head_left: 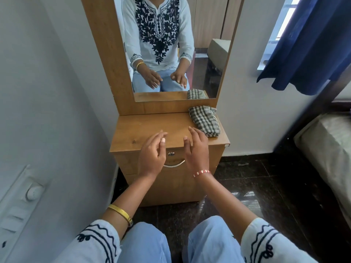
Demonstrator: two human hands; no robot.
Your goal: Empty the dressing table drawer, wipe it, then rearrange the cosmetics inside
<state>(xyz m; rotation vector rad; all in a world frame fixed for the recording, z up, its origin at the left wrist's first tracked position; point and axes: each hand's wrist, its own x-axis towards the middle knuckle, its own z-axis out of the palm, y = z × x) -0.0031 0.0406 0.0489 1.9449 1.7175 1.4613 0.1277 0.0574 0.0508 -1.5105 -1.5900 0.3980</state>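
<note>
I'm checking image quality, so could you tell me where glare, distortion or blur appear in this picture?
Head view: wide-angle bending curves the wall and frame edges; window glare reflects on the dark floor; the mirror is clear, the hands and drawer handle sharp.

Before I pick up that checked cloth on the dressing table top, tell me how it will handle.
The checked cloth is folded woven fabric with soft, rumpled edges, so it will probably go floppy and unfold if lifted by one corner. It looks light for its bulk. Lying flat on the smooth wooden top, it should slide easily when pushed, and it will not roll or tip.
</note>
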